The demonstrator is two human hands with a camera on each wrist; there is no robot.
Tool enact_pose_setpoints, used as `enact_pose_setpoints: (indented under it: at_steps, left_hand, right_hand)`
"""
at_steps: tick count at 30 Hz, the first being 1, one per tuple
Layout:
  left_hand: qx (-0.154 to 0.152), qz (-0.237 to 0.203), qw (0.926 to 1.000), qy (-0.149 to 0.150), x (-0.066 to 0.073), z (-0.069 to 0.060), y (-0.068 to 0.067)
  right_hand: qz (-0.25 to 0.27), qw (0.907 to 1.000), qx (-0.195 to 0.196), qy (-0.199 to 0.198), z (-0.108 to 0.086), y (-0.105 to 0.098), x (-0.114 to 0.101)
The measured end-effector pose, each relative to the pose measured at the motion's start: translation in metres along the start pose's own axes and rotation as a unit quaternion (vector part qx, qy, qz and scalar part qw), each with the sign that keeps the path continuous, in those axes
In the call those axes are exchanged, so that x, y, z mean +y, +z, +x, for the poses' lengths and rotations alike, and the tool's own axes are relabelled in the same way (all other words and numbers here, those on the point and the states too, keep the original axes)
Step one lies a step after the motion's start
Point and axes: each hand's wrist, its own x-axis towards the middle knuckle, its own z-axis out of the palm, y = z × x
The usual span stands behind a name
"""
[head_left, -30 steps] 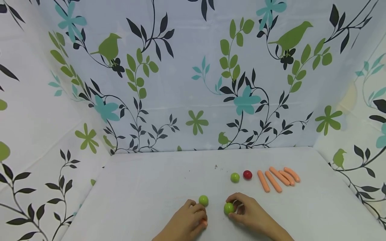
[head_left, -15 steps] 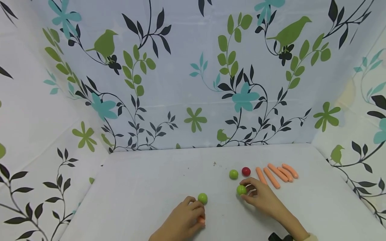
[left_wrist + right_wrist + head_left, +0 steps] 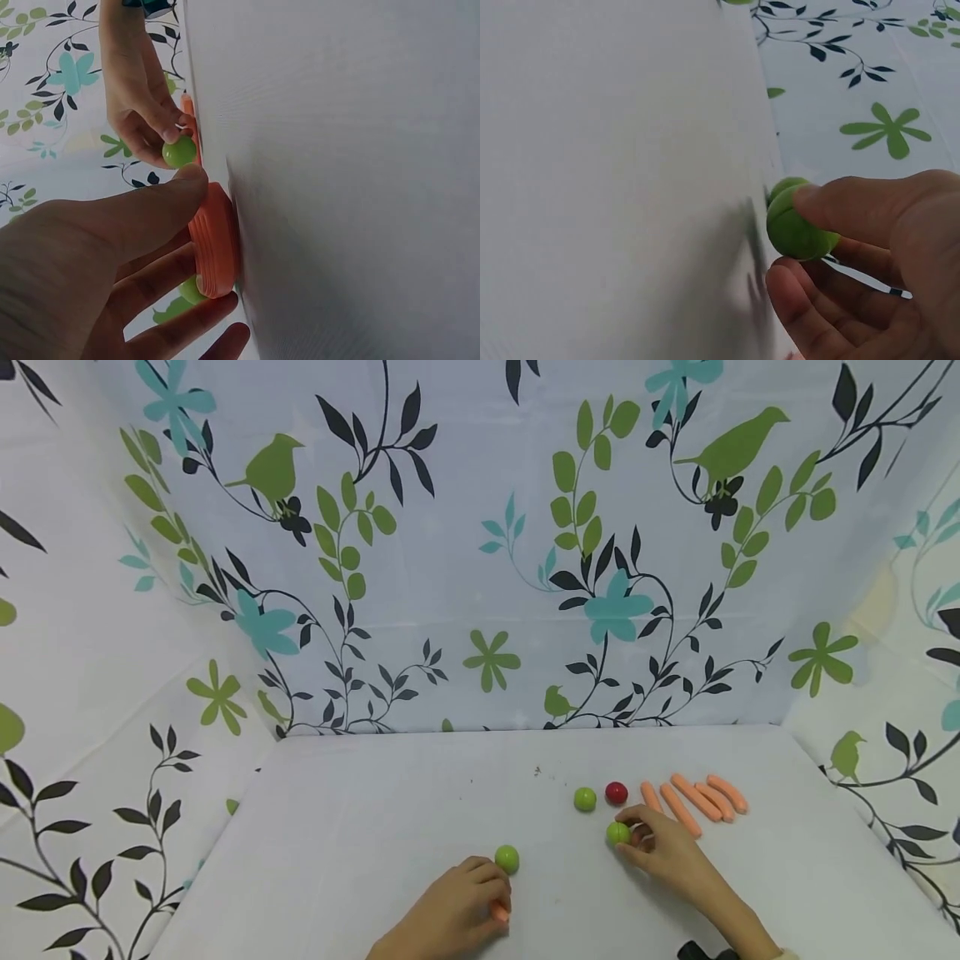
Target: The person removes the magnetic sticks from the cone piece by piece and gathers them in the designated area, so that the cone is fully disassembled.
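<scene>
My right hand pinches a small green ball between thumb and fingers, over the white table. A thin groove runs across this ball in the right wrist view. My left hand holds an orange piece by the table, mostly hidden in the head view. From the left wrist, that orange piece looks thick, with ridges along its side, and sits between thumb and fingers. Another green ball lies just beyond the left fingertips. A third green ball and a red ball lie farther back.
Several orange sticks lie side by side at the back right of the white table, behind the right hand. A patterned cloth hangs behind the table and along both sides. A dark object shows beside the right wrist.
My right hand has carried the green ball right and away from me, toward the red ball and the orange sticks. My left hand has stayed nearly in place with the orange piece.
</scene>
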Motion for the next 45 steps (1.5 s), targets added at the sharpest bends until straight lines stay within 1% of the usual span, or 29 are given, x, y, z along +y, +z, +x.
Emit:
enact_pose_setpoints:
  at_steps: [3, 7, 10, 15, 18, 21, 26, 27, 29, 33, 37, 39, 45]
  left_hand:
    - [0.005, -0.005, 0.9999, 0.012, -0.001, -0.001, 0.001]
    - [0.009, -0.014, 0.9996, 0.025, -0.002, -0.001, 0.002]
    - [0.003, -0.016, 0.9995, 0.026, -0.003, -0.002, 0.003]
    - [-0.014, -0.018, 0.9996, 0.016, -0.005, -0.003, 0.003]
    - [-0.017, -0.027, 0.9994, 0.016, -0.005, -0.003, 0.002]
    - [-0.012, -0.039, 0.9989, 0.023, -0.004, -0.003, 0.001]
    - [0.014, -0.056, 0.9967, 0.057, -0.005, -0.003, 0.000]
    - [0.015, -0.066, 0.9960, 0.058, -0.005, -0.004, 0.000]
    - [0.011, -0.084, 0.9949, 0.055, -0.005, -0.005, -0.001]
    - [-0.017, -0.129, 0.9913, 0.020, -0.004, -0.007, -0.003]
    - [-0.024, -0.150, 0.9883, 0.009, -0.004, -0.007, -0.004]
    - [-0.024, -0.155, 0.9876, 0.008, -0.005, -0.007, -0.004]
    - [-0.026, -0.149, 0.9885, 0.001, -0.005, -0.007, -0.004]
  right_hand:
    - [0.016, 0.9995, 0.000, 0.027, -0.003, 0.008, 0.001]
    - [0.033, 0.9981, 0.007, 0.052, -0.004, 0.015, -0.001]
    - [0.039, 0.9977, 0.010, 0.055, -0.004, 0.017, -0.003]
    - [0.041, 0.9979, 0.015, 0.049, -0.002, 0.019, -0.006]
    - [0.041, 0.9979, 0.021, 0.046, -0.002, 0.020, -0.008]
    - [0.044, 0.9976, 0.026, 0.047, -0.002, 0.021, -0.009]
    - [0.042, 0.9974, 0.027, 0.051, -0.002, 0.021, -0.007]
    - [0.039, 0.9975, 0.026, 0.052, -0.002, 0.021, -0.006]
    - [0.034, 0.9977, 0.025, 0.053, -0.001, 0.020, -0.005]
    - [0.023, 0.9983, 0.036, 0.040, -0.001, 0.016, -0.005]
    - [0.020, 0.9981, 0.056, 0.017, -0.002, 0.012, -0.006]
    - [0.019, 0.9980, 0.059, 0.012, -0.003, 0.010, -0.006]
    - [0.022, 0.9979, 0.061, 0.004, -0.002, 0.006, -0.010]
